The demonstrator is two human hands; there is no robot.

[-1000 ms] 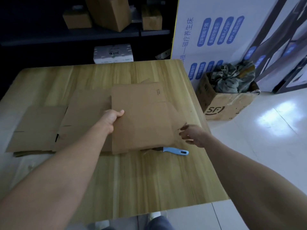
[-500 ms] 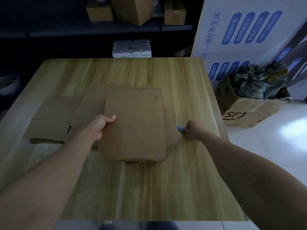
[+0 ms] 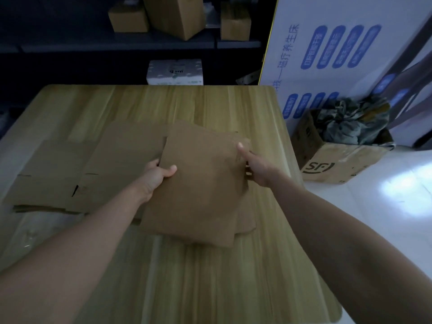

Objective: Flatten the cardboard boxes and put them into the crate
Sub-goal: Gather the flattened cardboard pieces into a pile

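A flattened brown cardboard box point(image 3: 201, 195) lies tilted over the middle of the wooden table point(image 3: 187, 277), on top of other flat cardboard. My left hand point(image 3: 156, 176) grips its left edge, thumb on top. My right hand point(image 3: 257, 167) holds its right edge, one digit stretched along the top face and the other fingers tucked beneath. More flattened cardboard point(image 3: 70, 178) is spread to the left on the table. The blue-handled knife is hidden.
On the floor to the right stands an open cardboard box marked SF point(image 3: 339, 162) stuffed with dark cloth. A printed white panel point(image 3: 339, 54) leans behind it. A white package point(image 3: 175, 72) and several closed boxes point(image 3: 175, 15) sit on dark shelves beyond the table.
My right hand left the knife's spot and took the cardboard's right edge. The flattened box has turned and slid toward me, and it now covers where the knife lay.
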